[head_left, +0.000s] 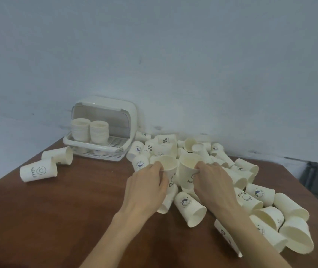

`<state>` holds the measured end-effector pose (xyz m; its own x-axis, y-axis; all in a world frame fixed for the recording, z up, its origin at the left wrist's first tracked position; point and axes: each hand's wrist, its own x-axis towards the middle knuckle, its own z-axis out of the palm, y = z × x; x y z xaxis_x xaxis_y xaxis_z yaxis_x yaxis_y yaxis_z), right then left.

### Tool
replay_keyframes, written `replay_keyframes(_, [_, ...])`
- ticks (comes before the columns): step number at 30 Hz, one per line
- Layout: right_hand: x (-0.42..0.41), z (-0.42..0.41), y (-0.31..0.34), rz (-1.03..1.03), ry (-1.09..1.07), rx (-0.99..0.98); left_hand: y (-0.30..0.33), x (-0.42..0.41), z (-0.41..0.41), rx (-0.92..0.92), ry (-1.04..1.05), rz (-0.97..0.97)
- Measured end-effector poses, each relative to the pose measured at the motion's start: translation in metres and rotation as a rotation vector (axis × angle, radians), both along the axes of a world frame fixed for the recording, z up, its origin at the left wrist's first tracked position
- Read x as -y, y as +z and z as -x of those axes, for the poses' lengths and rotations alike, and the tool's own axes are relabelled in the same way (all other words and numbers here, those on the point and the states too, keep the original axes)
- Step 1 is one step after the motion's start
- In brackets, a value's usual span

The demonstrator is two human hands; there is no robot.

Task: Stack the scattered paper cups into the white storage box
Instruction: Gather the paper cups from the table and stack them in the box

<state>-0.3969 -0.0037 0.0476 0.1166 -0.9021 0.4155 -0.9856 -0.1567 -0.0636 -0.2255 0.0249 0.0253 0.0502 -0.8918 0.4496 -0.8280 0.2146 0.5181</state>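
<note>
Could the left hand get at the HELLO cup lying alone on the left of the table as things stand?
Probably yes, once freed. The left hand now pinches an upright cup at the rim, so its grip is taken. The HELLO cup lies on its side on bare table, with nothing between.

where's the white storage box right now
In the head view the white storage box sits left of centre at the table's far edge against the wall, lid up, just left of the cup pile.
</note>
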Motion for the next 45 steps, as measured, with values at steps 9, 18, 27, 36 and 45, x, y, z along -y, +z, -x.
replay_keyframes(9, [0.003, -0.06, -0.004, 0.0, 0.026, 0.052, -0.007, 0.001, -0.066, -0.01, 0.027, -0.018])
replay_keyframes(18, [0.008, -0.119, 0.0, 0.023, 0.052, 0.097, -0.011, 0.01, -0.128, -0.031, 0.038, 0.004])
replay_keyframes(27, [0.024, -0.171, -0.002, 0.021, 0.06, 0.09, -0.011, 0.024, -0.179, -0.011, 0.027, -0.013])
replay_keyframes(36, [0.03, -0.213, -0.009, 0.02, 0.089, 0.07, -0.017, 0.026, -0.218, -0.024, 0.062, -0.031])
replay_keyframes(45, [0.06, -0.252, 0.005, -0.004, 0.162, 0.067, -0.014, 0.029, -0.247, -0.082, 0.148, -0.025])
